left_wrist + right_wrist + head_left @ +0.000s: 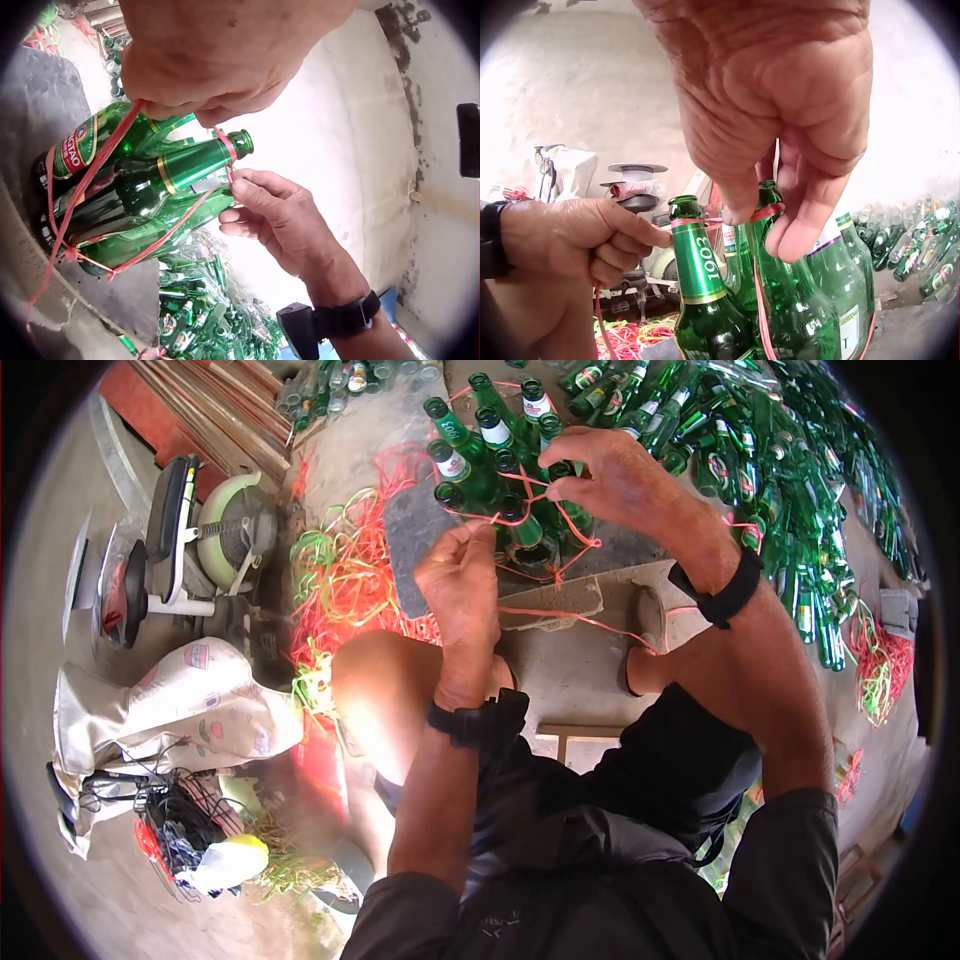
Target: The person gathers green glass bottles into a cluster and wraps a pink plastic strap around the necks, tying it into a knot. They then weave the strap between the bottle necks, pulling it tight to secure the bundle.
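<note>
A cluster of green beer bottles (478, 472) stands upright on a dark slab (408, 550), with pink plastic strap (161, 238) looped around it and across the necks. My left hand (460, 580) grips a length of this strap at the near side, fingers curled, beside a bottle marked 1903 (699, 262). On the far right of the cluster, my right hand (625, 480) reaches over the necks. Its thumb and fingers pinch the strap at a bottle neck (768, 196). Below the left hand, a loose strap end trails past the slab's edge.
A large pile of green bottles (740, 450) fills the right and back. Tangled pink and green strap (345, 575) lies on the left floor. Beyond it are a green-rimmed fan-like device (235, 525), a pale cloth bag (200, 700) and stacked boards (205, 410).
</note>
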Demonstrator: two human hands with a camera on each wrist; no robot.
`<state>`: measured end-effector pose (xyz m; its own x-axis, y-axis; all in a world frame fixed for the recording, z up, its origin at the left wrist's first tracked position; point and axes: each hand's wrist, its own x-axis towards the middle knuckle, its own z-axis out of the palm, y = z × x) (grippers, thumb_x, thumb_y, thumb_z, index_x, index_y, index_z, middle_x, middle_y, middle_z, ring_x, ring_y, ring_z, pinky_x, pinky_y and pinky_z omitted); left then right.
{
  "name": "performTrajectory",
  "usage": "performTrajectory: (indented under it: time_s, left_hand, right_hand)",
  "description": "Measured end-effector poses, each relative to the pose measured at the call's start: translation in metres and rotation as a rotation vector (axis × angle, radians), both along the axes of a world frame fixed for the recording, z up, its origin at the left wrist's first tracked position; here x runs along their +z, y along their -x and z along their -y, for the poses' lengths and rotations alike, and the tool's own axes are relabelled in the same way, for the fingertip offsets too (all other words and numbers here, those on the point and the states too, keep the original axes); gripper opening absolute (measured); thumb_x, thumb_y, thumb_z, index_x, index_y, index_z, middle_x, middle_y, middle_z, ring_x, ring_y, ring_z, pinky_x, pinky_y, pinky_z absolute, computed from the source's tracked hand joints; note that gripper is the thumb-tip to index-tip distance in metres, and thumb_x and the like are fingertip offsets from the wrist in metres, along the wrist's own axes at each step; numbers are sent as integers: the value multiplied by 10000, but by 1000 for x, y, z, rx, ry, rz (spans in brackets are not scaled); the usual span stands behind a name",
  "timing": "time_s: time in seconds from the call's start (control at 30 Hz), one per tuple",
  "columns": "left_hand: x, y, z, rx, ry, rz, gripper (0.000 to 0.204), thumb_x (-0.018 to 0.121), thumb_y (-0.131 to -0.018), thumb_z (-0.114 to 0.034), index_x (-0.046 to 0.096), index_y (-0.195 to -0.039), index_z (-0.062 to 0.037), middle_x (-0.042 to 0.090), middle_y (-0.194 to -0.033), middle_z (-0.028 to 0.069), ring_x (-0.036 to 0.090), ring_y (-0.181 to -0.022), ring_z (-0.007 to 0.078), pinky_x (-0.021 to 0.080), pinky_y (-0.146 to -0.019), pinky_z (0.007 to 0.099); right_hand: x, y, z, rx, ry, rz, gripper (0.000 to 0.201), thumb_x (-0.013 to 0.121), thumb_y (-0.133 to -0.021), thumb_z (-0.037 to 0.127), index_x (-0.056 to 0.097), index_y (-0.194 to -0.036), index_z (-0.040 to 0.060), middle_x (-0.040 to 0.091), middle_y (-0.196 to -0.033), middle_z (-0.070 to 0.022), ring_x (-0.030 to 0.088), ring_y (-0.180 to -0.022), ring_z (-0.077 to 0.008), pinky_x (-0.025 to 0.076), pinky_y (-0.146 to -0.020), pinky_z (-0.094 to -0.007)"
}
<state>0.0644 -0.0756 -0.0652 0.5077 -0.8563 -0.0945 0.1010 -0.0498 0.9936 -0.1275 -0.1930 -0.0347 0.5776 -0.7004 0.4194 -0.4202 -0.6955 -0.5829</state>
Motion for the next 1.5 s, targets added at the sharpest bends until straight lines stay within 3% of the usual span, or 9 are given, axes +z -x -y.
performTrajectory:
  time_s: [0.2, 0.23, 0.43, 0.5, 0.6, 0.77, 1.03, 1.2, 1.5]
  left_hand:
    - [0, -3, 1, -20, -59, -168, 141, 741, -937, -84, 755, -1011, 36, 696, -843, 4, 539, -666, 40, 395, -556, 204]
    - [0, -5, 1, -9, -51, -174, 141, 741, -937, -84, 755, -1011, 36, 696, -843, 4, 539, -666, 40, 395, -556, 204]
    - [-1, -5, 8, -75, -136, -361, 139, 777, -912, -74, 760, -1017, 16, 712, -845, 15, 541, -635, 51, 377, -510, 209]
    - [-3, -5, 8, -99, -144, -401, 194, 813, -877, -131, 740, -1032, -39, 506, -606, -90, 317, -444, 7, 200, -411, 216]
    - [3, -8, 10, -98, -161, -499, 141, 787, -892, -55, 761, -1017, 6, 689, -795, 3, 503, -560, 46, 333, -464, 213]
    - [-5, -18, 16, -154, -203, -494, 144, 802, -875, -68, 758, -994, 2, 641, -702, -23, 410, -466, 33, 247, -406, 234]
    - [-1, -11, 21, -100, -143, -430, 122, 796, -843, -91, 775, -952, -40, 509, -576, -77, 314, -430, 20, 180, -398, 233]
    - [-12, -7, 25, -57, -48, -400, 100, 771, -852, -70, 796, -931, -13, 719, -770, 7, 582, -594, 65, 446, -532, 230]
    - [-31, -2, 27, -4, -41, -315, 106, 814, -832, -90, 775, -863, 3, 724, -804, 25, 630, -688, 82, 506, -602, 259]
  right_hand:
    - [3, -2, -1, -36, -93, -32, 288, 783, -777, 169, 727, -1019, 23, 709, -944, -194, 680, -871, -393, 544, -770, -436]
    - [2, 0, 1, -22, -128, -47, 292, 796, -823, 81, 700, -1087, 2, 697, -951, -105, 635, -746, -187, 522, -672, -328]
    - [2, 5, 1, -22, -173, -25, 318, 799, -831, 69, 707, -1133, 26, 701, -1016, -74, 600, -735, -147, 509, -671, -306]
    - [5, 6, 0, -34, -208, -51, 312, 798, -834, 58, 706, -1131, 26, 696, -1017, -68, 594, -737, -134, 506, -671, -296]
    - [6, 7, 1, 11, -248, -8, 302, 792, -843, 38, 701, -1130, 28, 677, -1004, -62, 567, -719, -117, 488, -655, -279]
    - [11, 5, -3, -5, -289, -20, 298, 790, -852, 39, 696, -1135, 32, 653, -993, -55, 535, -690, -104, 466, -631, -276]
    - [28, -5, -1, 23, 32, -71, 230, 750, -854, 62, 712, -1079, 43, 650, -913, -110, 630, -746, -277, 531, -692, -362]
    - [39, -28, 1, 172, 93, -55, 250, 673, -823, -6, 712, -1061, 57, 623, -877, -127, 626, -788, -335, 522, -705, -413]
    - [48, -52, 24, 470, 28, -443, 358, 573, -764, -47, 738, -1063, 62, 675, -866, -163, 667, -822, -363, 520, -701, -439]
